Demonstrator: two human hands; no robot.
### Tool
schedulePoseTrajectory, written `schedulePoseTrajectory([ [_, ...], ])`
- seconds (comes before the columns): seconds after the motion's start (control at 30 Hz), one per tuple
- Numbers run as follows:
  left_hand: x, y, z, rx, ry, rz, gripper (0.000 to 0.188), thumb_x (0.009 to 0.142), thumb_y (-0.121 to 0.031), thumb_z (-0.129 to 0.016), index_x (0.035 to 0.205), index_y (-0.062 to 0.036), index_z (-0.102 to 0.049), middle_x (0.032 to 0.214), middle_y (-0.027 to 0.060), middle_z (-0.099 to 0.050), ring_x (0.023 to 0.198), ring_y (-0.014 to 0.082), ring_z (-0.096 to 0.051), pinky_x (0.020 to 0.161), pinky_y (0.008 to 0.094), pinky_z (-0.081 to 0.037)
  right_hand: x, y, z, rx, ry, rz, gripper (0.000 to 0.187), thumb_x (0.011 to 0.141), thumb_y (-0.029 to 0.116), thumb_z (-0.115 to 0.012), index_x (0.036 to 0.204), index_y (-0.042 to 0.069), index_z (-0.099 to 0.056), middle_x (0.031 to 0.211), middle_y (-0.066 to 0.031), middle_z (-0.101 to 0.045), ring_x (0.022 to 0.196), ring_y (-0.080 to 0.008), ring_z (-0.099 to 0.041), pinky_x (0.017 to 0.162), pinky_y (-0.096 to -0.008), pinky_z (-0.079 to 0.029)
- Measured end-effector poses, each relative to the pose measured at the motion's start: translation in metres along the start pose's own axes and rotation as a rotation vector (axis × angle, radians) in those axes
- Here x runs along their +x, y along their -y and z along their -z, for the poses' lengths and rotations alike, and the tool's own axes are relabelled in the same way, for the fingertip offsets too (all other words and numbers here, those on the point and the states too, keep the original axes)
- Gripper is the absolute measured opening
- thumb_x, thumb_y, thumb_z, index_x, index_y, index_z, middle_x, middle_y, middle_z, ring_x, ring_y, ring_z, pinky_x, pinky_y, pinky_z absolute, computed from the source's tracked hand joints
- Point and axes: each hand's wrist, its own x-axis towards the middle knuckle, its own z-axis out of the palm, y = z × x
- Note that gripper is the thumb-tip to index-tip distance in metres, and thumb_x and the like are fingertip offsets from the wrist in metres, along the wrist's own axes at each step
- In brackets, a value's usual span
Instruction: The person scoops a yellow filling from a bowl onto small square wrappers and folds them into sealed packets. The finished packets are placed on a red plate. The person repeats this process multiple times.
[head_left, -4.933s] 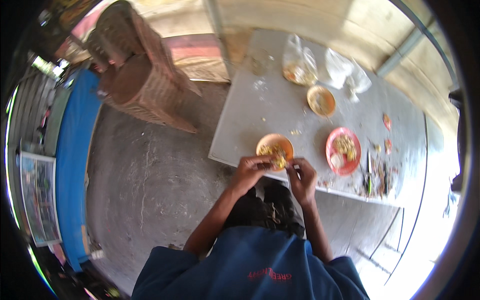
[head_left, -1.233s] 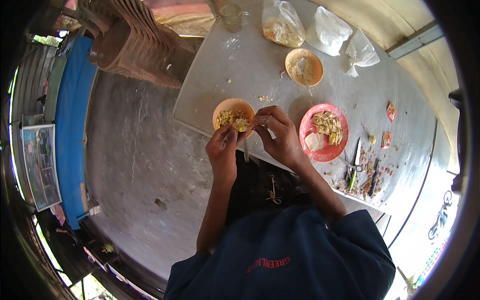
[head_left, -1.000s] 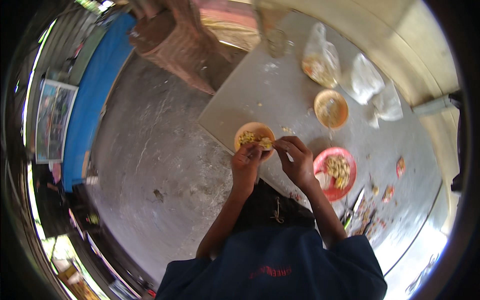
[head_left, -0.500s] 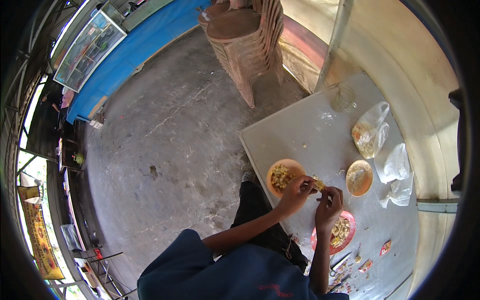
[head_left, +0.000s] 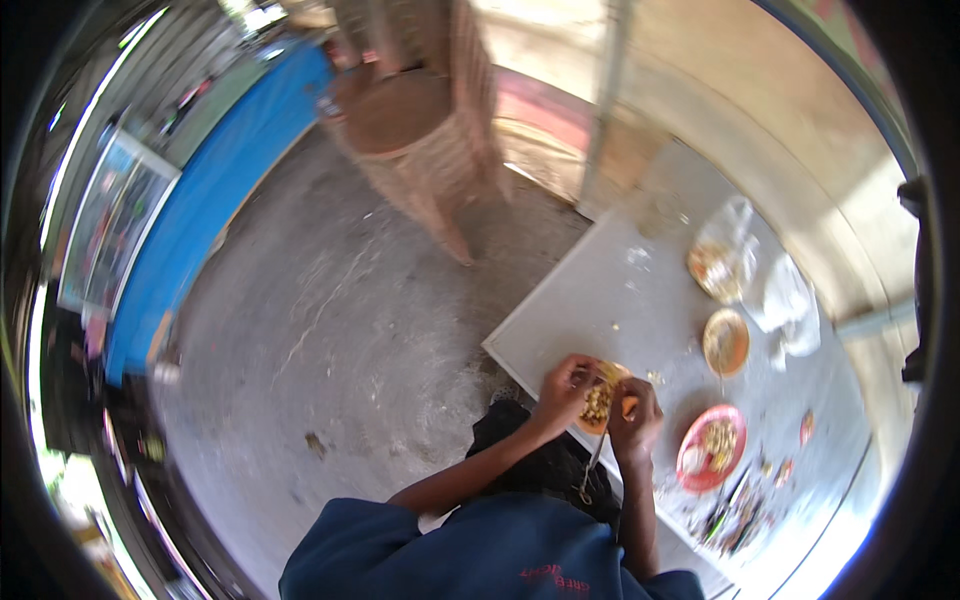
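My left hand [head_left: 562,398] is over the left side of an orange bowl [head_left: 584,428], its fingers bent into a pinch. A yellowish piece of food [head_left: 608,372] shows at its fingertips, blurred. Chopped yellow food [head_left: 597,404] fills part of the bowl. Close by on the right, my right hand [head_left: 638,425] is closed, its fingers curled at the bowl's right side. A patch of orange shows between those fingers; whether it is the bowl's rim I cannot tell. What the right hand pinches is hidden.
A red plate [head_left: 712,482] with pale chopped food stands right of my right hand on the grey table [head_left: 570,310]. Beyond are another orange bowl [head_left: 738,340] and plastic bags [head_left: 722,262]. Scraps and a knife-like tool litter the near right. Stacked brown chairs [head_left: 400,110] stand past the table.
My hands, held together around a yellow piece right of the bowl before, are now over the bowl and slightly apart. The whole view has turned and blurred.
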Motion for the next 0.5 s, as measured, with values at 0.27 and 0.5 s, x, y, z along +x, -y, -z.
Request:
schedulePoseTrajectory([
  [0.27, 0.029, -0.035, 0.027, -0.024, 0.249, 0.188, 0.015, 0.105, -0.007, -0.057, 0.117, 0.0026, -0.059, 0.114, 0.0106, -0.064, 0.107, 0.0185, -0.065, 0.096, 0.0342, -0.058, -0.011, 0.022, -0.001, 0.072, 0.009, -0.25, 0.025, 0.083, 0.004, -0.077, 0.105, 0.004, -0.066, 0.093, -0.0139, -0.07, 0.084, -0.0321, -0.071, 0.071, -0.0404, -0.058],
  [0.5, 0.043, -0.047, 0.027, 0.155, 0.229, 0.287, 0.015, 0.106, -0.003, -0.051, 0.119, 0.0026, -0.057, 0.121, 0.0133, -0.061, 0.114, 0.0225, -0.063, 0.101, 0.042, -0.057, -0.003, -0.104, 0.07, -0.441, -0.226, -0.319, 0.04, 0.084, 0.021, -0.082, 0.119, 0.006, -0.069, 0.108, -0.0154, -0.066, 0.103, -0.0327, -0.064, 0.092, -0.0446, -0.052],
])
